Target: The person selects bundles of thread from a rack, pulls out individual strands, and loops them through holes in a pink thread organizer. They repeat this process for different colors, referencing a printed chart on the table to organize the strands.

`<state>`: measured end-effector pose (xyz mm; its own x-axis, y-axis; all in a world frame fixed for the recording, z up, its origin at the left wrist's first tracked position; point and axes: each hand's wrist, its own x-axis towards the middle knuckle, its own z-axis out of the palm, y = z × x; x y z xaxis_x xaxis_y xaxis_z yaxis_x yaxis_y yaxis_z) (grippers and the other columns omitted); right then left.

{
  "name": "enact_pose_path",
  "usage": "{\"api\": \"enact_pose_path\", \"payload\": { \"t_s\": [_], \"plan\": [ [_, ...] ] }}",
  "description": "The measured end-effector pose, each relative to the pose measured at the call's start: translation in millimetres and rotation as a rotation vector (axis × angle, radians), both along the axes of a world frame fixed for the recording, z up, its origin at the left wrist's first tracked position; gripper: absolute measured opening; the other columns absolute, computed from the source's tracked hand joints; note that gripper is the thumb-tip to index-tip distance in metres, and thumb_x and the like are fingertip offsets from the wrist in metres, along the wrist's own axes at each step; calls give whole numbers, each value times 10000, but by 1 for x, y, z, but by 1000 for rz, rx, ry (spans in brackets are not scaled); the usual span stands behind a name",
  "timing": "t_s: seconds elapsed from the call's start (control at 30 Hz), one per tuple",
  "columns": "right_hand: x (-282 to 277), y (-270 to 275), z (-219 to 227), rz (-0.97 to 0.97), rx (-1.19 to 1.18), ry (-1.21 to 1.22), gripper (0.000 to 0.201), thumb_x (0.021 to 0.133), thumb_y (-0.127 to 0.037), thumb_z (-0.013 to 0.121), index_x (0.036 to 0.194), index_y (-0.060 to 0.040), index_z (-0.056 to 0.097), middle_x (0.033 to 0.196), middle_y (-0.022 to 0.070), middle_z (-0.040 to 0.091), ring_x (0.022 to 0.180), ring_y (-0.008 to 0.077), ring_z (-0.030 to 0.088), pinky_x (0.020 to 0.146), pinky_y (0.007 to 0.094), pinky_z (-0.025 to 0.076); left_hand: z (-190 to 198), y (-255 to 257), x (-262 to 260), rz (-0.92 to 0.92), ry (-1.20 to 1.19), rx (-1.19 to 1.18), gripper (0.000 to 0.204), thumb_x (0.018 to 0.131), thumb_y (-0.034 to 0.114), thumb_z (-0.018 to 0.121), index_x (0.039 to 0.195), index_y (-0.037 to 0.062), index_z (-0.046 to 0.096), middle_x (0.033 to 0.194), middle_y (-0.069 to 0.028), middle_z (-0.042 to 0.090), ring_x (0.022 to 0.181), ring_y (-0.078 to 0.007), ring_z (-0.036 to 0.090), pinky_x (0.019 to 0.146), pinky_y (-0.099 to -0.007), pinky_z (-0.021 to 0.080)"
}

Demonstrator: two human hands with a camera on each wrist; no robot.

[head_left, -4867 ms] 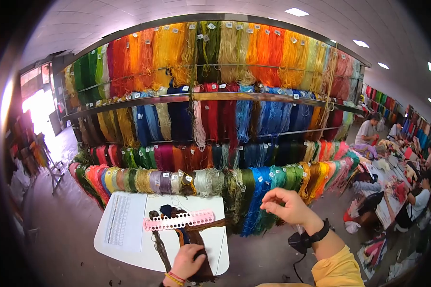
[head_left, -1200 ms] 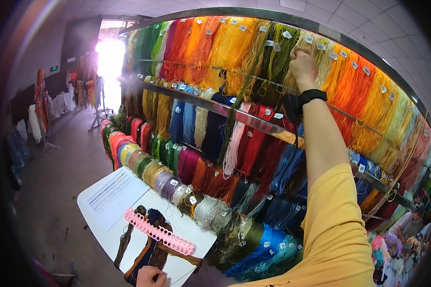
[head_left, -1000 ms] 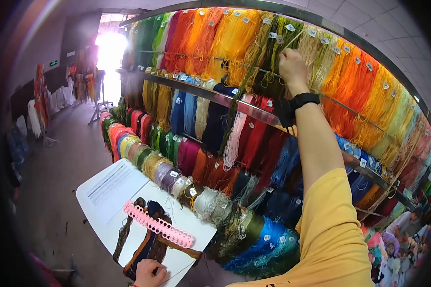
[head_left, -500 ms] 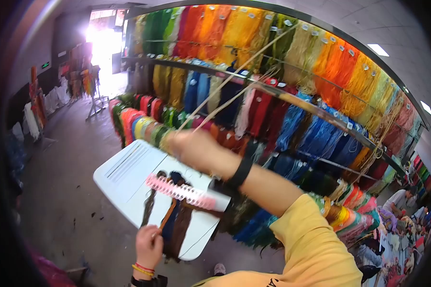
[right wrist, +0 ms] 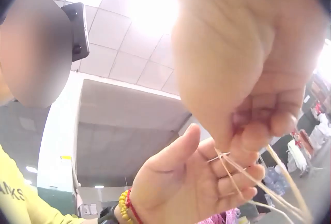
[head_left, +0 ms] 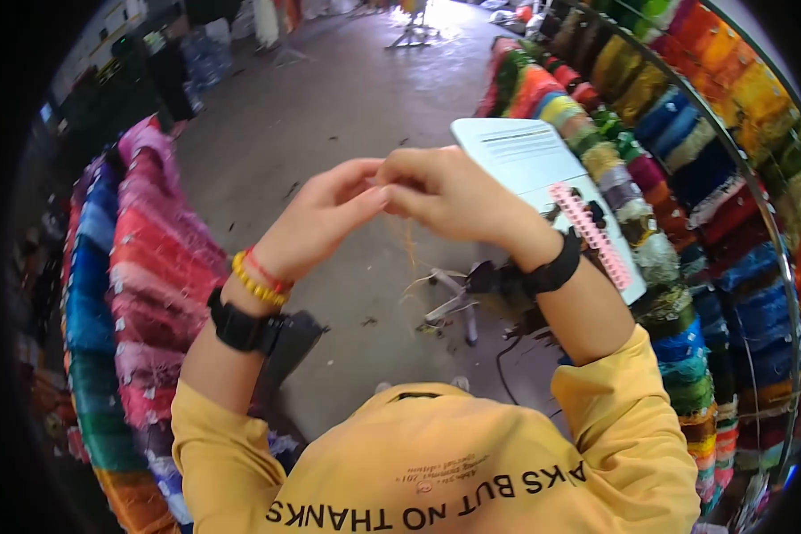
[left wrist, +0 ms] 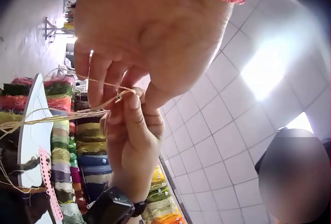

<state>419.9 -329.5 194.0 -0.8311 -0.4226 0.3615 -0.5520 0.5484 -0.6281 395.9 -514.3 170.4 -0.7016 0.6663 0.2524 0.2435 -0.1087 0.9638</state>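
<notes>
Both hands meet in front of the body in the head view. My right hand (head_left: 454, 191) pinches a pale tan skein of thread (left wrist: 77, 114) between thumb and fingers, with its loose strands hanging below. My left hand (head_left: 325, 214) faces it, thumb tip close against the right hand. In the right wrist view, the left thumb and fingers are extended, and the strands pass across the fingers. A small knot or loop of thread shows at the right thumb in the left wrist view. The pink thread holder with holes (head_left: 591, 236) lies with dark threads on the white board (head_left: 503, 142).
Racks of coloured skeins (head_left: 676, 214) stand along the right side, and another rack of pink and blue skeins (head_left: 165, 276) is at the left. A wheeled stand base (head_left: 454, 307) sits on the grey floor (head_left: 276, 116) beneath the hands.
My right hand has drawn tan strands from the upper rack and brought them down to the body. The left hand has left the board and joined it. The view has turned left and down.
</notes>
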Motion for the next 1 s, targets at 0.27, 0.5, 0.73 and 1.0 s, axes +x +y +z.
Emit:
{"api": "enact_pose_path", "payload": {
  "t_s": [0.27,0.5,0.73,1.0],
  "plan": [
    [-39,-14,-13,-78,-22,-66,133,855,-149,575,883,-25,614,635,7,569,564,58,513,508,212,409,4,-31,-28,86,-176,-241,240,901,255,541,984,37,597,606,103,369,497,-9,300,442,-181,242],
    [-95,2,-67,3,-404,-483,171,889,-193,568,907,-26,602,671,-1,562,580,55,516,522,194,430,35,-61,-80,255,-171,-285,223,901,252,533,893,39,600,545,123,303,436,6,234,399,-193,151],
    [-144,30,-150,-135,-585,-699,153,874,-165,578,893,-14,597,678,4,562,563,59,520,516,202,431,56,-62,-146,329,-89,-132,213,934,205,488,960,14,579,552,87,294,437,-13,235,397,-187,175],
    [-174,67,-192,-250,-620,-768,146,892,-172,557,901,-31,591,688,-1,568,547,50,507,513,198,422,81,-33,-207,320,-78,30,231,943,204,472,1019,7,566,593,79,301,472,-15,246,415,-177,200]
  ]
}}
